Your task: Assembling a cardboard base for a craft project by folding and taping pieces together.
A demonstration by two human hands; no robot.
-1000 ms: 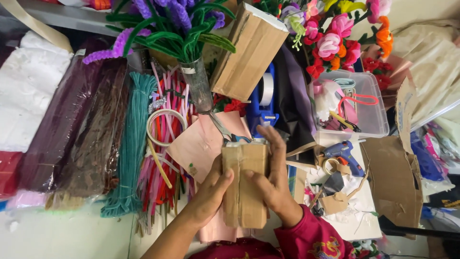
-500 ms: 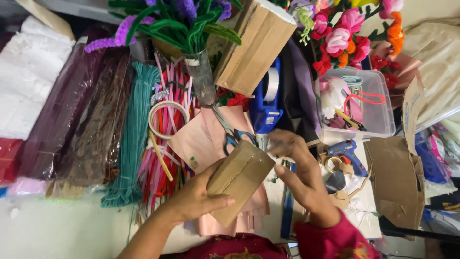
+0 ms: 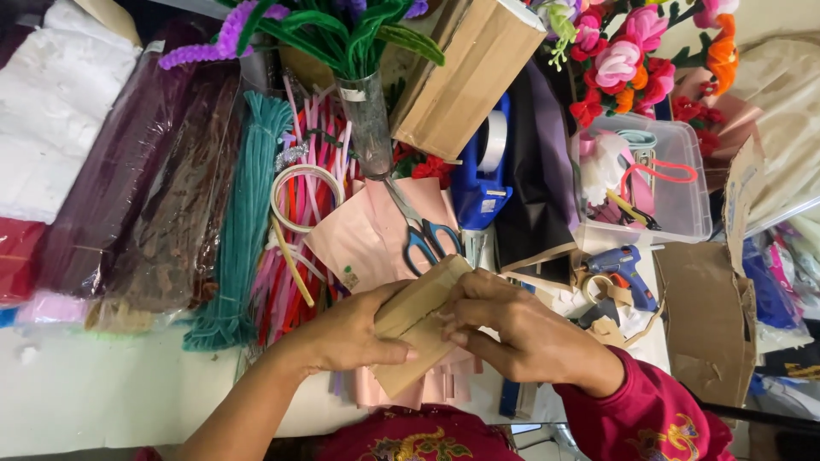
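Both of my hands hold a small brown cardboard box [image 3: 412, 314], tilted with its top end toward the upper right. My left hand [image 3: 350, 329] grips its left side with the thumb across the front. Fingers of my right hand [image 3: 521, 329] curl over the box's right face. Under the box lie pink paper sheets [image 3: 376, 235]. Scissors with blue handles [image 3: 424, 235] rest on the pink paper just above the box.
Bundles of teal [image 3: 243, 222], pink and red pipe cleaners lie left of centre. A glass vase [image 3: 369, 128] with green stems, a larger cardboard box [image 3: 465, 77], a blue tape dispenser [image 3: 480, 175], a clear plastic tub [image 3: 645, 183] and a blue glue gun [image 3: 623, 265] stand behind and to the right.
The box was upright in both hands, then I tipped it to a slant. My right hand has come down over its right face and the box sits lower and closer to me.
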